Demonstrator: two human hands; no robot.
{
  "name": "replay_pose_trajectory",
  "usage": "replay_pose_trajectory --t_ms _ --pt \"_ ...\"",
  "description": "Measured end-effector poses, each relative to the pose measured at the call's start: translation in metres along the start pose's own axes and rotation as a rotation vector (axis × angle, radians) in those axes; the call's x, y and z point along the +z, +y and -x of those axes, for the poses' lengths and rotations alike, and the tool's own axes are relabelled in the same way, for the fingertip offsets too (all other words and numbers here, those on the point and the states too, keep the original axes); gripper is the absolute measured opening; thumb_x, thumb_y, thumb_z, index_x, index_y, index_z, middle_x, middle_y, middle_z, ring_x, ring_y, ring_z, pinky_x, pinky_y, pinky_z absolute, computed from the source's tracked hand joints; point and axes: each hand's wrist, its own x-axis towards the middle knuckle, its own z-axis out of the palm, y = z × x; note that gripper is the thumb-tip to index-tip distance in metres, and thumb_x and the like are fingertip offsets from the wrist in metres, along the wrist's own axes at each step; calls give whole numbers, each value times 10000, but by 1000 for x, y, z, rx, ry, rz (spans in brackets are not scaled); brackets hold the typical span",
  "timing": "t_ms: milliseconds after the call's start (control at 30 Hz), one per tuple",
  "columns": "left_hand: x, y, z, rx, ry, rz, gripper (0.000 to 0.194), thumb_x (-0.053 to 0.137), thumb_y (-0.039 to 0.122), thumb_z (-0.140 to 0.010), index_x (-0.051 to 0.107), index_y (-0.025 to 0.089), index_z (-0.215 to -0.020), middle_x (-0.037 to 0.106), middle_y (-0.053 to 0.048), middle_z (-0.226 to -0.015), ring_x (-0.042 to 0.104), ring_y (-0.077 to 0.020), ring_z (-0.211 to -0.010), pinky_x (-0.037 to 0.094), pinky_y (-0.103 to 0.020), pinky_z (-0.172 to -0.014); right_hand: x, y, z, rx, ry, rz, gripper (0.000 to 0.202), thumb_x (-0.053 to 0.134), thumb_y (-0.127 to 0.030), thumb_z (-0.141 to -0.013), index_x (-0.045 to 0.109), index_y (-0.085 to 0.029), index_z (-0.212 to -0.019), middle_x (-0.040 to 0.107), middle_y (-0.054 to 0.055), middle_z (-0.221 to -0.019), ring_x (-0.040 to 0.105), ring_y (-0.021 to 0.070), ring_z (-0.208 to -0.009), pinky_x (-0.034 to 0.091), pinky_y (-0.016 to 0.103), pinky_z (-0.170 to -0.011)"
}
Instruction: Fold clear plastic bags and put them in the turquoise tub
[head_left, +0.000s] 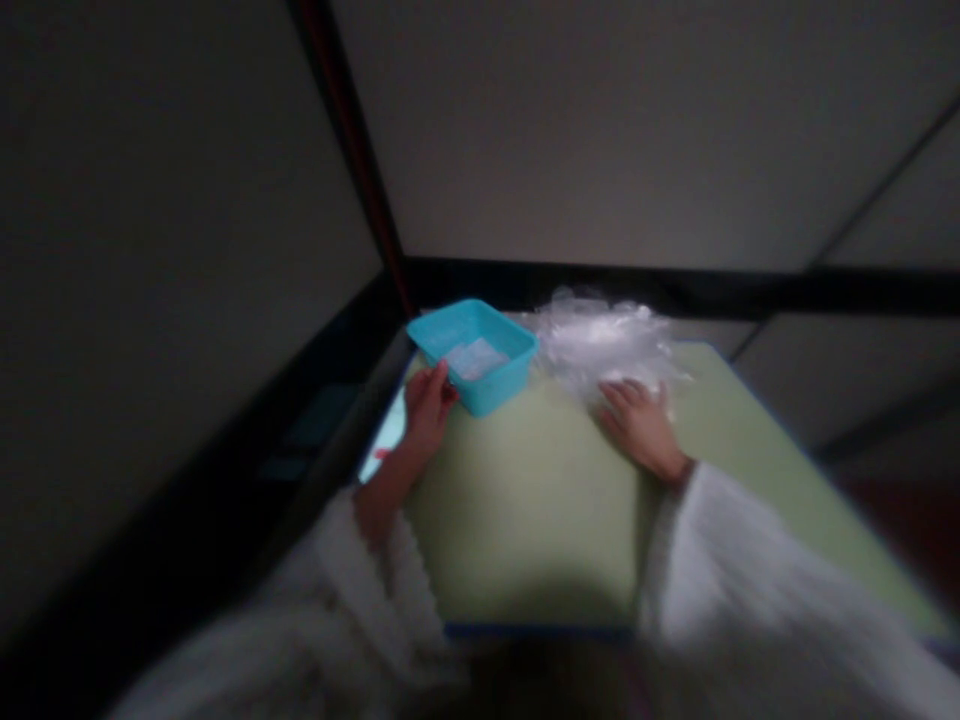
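Note:
A turquoise plastic basket point(504, 386) stands at the far left of the table, with whitish, flat pieces point(476, 358) inside that are too blurred to name. My left hand point(427, 408) is closed at its near left side, the thumb up by the rim and the other fingers curled below; the exact grip is partly hidden. To the right of the basket lies a loose heap of clear plastic bags point(604, 340). My right hand point(637, 425) rests palm down at the heap's near edge, fingers stretched and spread, touching the plastic.
Both hands are over a pale green table point(536, 530) with a blue edge. A bright light-blue patch with a red mark point(388, 440) shows by my left wrist. Grey wall panels point(600, 140) rise behind the table, with a dark strip along them. The picture is dim.

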Motion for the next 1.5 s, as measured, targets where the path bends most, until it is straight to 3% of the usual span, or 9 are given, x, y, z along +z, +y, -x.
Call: replay_pose_trajectory --t_ms 333,467,600,733,933,1067,1133,1267,1500 --pt "-5 -5 15 392 121 -228 242 621 356 -759 437 202 -731 408 81 -569 395 -67 -492 311 -168 -478 3 -4 0 35 -34 -49 449 398 -342 -924 442 -157 -1331 548 153 -1289 408 336 -1213 96 726 -983" --pt "1 -8 42 519 -23 -370 163 608 287 -766 478 191 -740 475 48 -657 449 -86 -591 362 -183 -553 2 -9 1 24 -29 -58 447 394 -332 -922 443 -167 -1334 546 136 -1309 397 339 -1229 72 721 -989" --pt "8 -15 66 582 -315 -509 100 596 202 -743 515 181 -688 508 37 -635 478 -92 -589 394 -192 -566 -6 -16 7 -32 5 -88 405 385 -286 -921 493 -180 -1296 567 120 -1293 412 337 -1226 81 683 -1013" --pt "14 -23 77 612 -535 -599 45 546 146 -745 536 186 -727 531 32 -659 486 -86 -557 385 -177 -502 -18 -30 17 -115 -20 -186 375 396 -270 -925 534 -172 -1259 600 118 -1250 481 299 -1174 271 556 -1012" --pt "17 -23 78 741 -549 -717 157 510 91 -773 525 185 -898 547 -35 -916 535 -148 -863 460 -266 -756 -50 -64 26 -447 -268 -713 381 481 -264 -916 532 -165 -1280 612 124 -1229 502 242 -1194 372 431 -1012" --pt "16 -27 75 624 -496 -792 147 503 119 -792 513 185 -922 540 -44 -942 540 -163 -892 476 -268 -732 -71 -72 30 -663 -603 -1123 348 558 -313 -884 614 -147 -1185 673 107 -1122 610 193 -1053 461 319 -923" --pt "15 -32 74 556 -530 -847 155 507 136 -788 521 182 -935 554 -50 -960 552 -175 -921 487 -298 -784 -70 -66 31 -525 -605 -1202 277 582 -353 -864 688 -151 -1020 719 80 -943 662 181 -882 510 288 -800" --pt "11 -38 74 520 -645 -1009 234 543 191 -795 550 168 -1028 577 -91 -1111 538 -217 -1087 433 -375 -968 -44 -40 25 66 -220 -1090 293 535 -447 -866 666 -186 -851 692 64 -821 632 205 -761 506 330 -680" --pt "4 -35 80 532 -947 -1331 559 514 426 -881 405 170 -1366 307 -118 -1490 209 -255 -1403 195 -436 -1143 -10 -26 16 238 -229 -1219 329 597 -460 -811 567 -211 -1024 647 72 -929 613 227 -836 489 380 -740"
